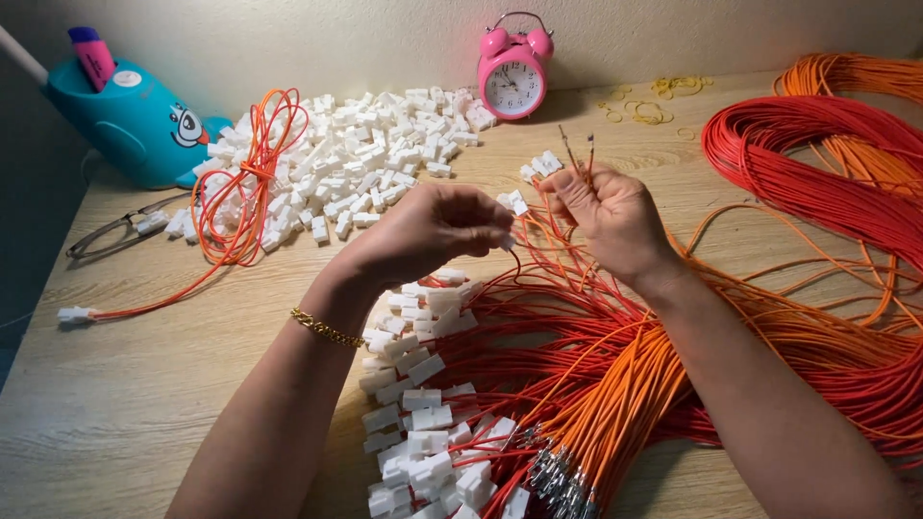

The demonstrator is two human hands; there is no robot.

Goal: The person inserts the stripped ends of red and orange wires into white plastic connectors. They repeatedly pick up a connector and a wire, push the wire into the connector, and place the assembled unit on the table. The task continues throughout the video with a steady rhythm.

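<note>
Over the middle of the wooden worktop (125,404) I see both hands raised, working close together. My left hand (433,229) is curled shut, its grip pinching a small white plastic connector (507,242) at the fingertips, with a thin red wire trailing down from it. My right hand (608,213) is closed around a few wire ends (575,152), whose bare metal tips stick up above the fingers; the palm faces back toward me and the wrist is bent upward.

As for progress, I judge it well under way but far from over. Below the hands lies a row of wired connectors (423,423), already fitted to red and orange leads, fanning out to the right. Beside them a bundle of orange wires (596,423) with metal terminals shows no housings yet. A big heap of loose white connectors (356,154) sits at the back, and large coils of red wire (817,173) fill the right side, so plenty remains.

A small tied orange loop (245,183) lies at the left of the heap, near a pink alarm clock (514,67) and a teal holder (130,120).
</note>
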